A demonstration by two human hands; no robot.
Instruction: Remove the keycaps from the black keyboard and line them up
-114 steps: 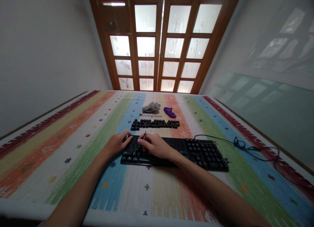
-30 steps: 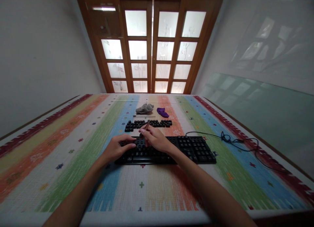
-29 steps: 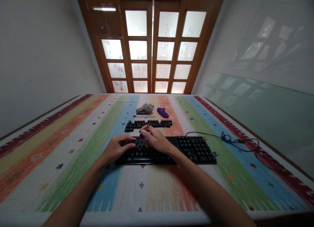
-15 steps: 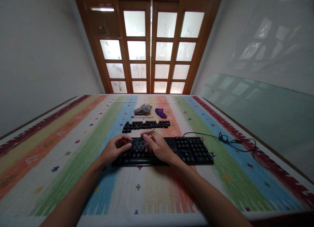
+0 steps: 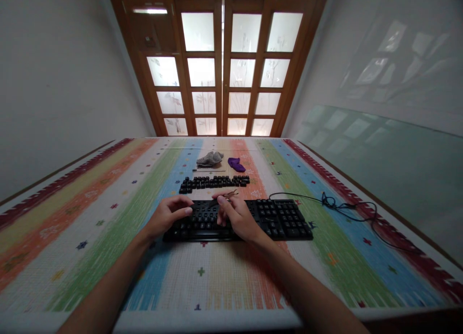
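A black keyboard (image 5: pixel 285 220) lies in front of me, its upper left rows bare of keycaps. My left hand (image 5: pixel 168 216) grips its left end, with the fingers curled at the back corner and the thumb over the keys. Above the middle of the keyboard, my right hand (image 5: pixel 235 216) is closed around a slim brush-like tool (image 5: pixel 231 194). The tool's brown end sticks out past the fingers and its dark end points left toward the bare rows; its exact kind is hard to make out. Loose black keycaps (image 5: pixel 213 181) stand in rows just behind the keyboard.
Behind the keycaps lie a crumpled grey cloth (image 5: pixel 210 159), a purple cloth (image 5: pixel 236 164) and a thin stick (image 5: pixel 210 170). The keyboard's black cable (image 5: pixel 338 205) lies coiled at the right on the striped tablecloth (image 5: pixel 108 257). Walls flank the table.
My right hand and the tool have shifted slightly to the right. The left hand stays at the keyboard's left end, and the view has moved a little.
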